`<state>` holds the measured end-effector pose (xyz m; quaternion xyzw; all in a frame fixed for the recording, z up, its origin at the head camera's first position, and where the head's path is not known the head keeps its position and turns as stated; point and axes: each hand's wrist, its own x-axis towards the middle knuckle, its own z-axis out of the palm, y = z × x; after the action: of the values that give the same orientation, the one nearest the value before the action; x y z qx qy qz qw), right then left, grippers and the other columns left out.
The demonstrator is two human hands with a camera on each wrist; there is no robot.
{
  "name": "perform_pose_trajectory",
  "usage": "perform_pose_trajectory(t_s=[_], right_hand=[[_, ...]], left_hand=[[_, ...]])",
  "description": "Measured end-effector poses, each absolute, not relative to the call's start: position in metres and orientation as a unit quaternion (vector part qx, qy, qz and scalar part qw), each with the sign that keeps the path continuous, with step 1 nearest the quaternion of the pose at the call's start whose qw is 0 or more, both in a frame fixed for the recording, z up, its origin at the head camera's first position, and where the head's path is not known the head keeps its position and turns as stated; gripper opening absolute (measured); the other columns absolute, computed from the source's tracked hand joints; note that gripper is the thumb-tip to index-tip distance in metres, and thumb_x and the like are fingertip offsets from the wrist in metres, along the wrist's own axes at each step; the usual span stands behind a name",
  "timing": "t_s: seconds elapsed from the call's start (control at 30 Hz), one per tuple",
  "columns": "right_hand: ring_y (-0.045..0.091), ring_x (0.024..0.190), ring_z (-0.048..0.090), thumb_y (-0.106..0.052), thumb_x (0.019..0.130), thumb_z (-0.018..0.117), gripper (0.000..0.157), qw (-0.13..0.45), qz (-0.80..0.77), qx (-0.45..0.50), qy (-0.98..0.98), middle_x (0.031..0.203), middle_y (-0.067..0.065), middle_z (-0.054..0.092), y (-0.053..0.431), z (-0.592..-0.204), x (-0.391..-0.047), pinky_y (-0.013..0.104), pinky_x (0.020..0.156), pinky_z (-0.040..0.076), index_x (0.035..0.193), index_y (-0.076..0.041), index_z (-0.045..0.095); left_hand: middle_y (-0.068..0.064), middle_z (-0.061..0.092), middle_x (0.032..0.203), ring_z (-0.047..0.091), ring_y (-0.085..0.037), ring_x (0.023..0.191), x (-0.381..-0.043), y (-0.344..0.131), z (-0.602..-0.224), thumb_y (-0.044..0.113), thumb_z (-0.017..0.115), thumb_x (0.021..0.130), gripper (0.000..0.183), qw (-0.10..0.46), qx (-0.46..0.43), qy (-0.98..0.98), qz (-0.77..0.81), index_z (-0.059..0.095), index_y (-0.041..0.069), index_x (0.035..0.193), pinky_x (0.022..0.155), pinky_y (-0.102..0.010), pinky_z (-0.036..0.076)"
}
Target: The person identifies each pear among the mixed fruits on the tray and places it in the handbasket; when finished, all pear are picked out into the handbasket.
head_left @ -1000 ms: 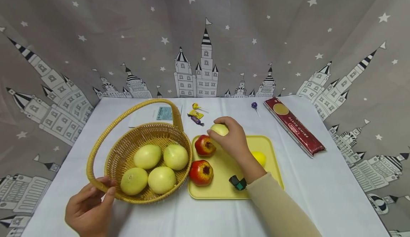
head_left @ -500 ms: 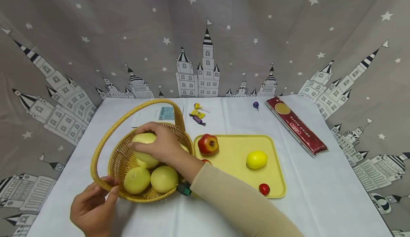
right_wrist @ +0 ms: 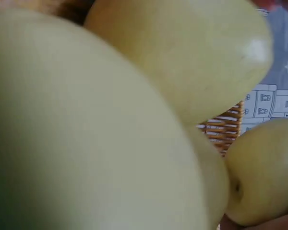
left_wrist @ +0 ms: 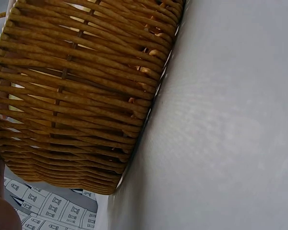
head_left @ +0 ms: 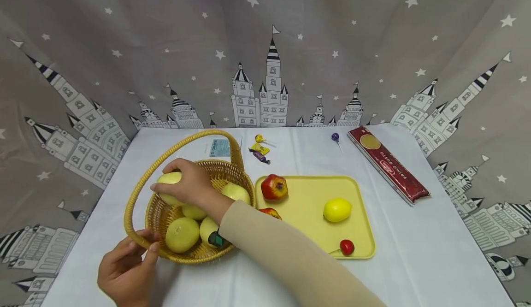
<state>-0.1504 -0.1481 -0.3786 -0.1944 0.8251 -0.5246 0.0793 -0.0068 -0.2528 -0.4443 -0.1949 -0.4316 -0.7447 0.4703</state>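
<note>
A woven basket (head_left: 195, 257) with a tall arched handle (head_left: 166, 152) stands at the left, holding several pale yellow-green fruits (head_left: 182, 234). My left hand (head_left: 127, 268) pinches the near left base of the handle, at the rim. Reaching under the arch, my right hand (head_left: 188, 182) grips another pale yellow-green fruit (head_left: 169, 178) at the basket's back left, above the others. In the left wrist view the basket's wicker side (left_wrist: 72, 96) fills the upper left. Large pale fruits (right_wrist: 192, 52) crowd the right wrist view.
A yellow tray (head_left: 307, 191) right of the basket bears two red pomegranates (head_left: 274, 187), one partly behind the right sleeve, a lemon (head_left: 337, 209) and a cherry (head_left: 346, 247). Wrapped candies (head_left: 259, 152), lollipops (head_left: 335, 137), a card (head_left: 220, 147) and a red packet (head_left: 387, 164) lie behind.
My right hand has carried a pale fruit from above the tray leftward into the basket, reaching its back left side. My left hand keeps its hold on the handle; the view has shifted slightly.
</note>
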Motion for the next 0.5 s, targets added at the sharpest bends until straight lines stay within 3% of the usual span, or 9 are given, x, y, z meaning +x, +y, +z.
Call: perform_pose_trajectory(t_s=[0.5], right_hand=[[-0.004, 0.086, 0.05, -0.049, 0.085, 0.069, 0.038, 0.064, -0.446, -0.285, 0.846, 0.103, -0.016, 0.055, -0.163, -0.394, -0.139, 0.005, 0.069, 0.042, 0.113, -0.026, 0.057]], left_hand=[[-0.044, 0.06, 0.09, 0.068, -0.042, 0.079, -0.01, -0.256, -0.45, -0.038, 0.068, 0.054, 0.042, 0.471, -0.221, -0.408, -0.75, 0.045, -0.028, 0.087, 0.074, -0.039, 0.062]])
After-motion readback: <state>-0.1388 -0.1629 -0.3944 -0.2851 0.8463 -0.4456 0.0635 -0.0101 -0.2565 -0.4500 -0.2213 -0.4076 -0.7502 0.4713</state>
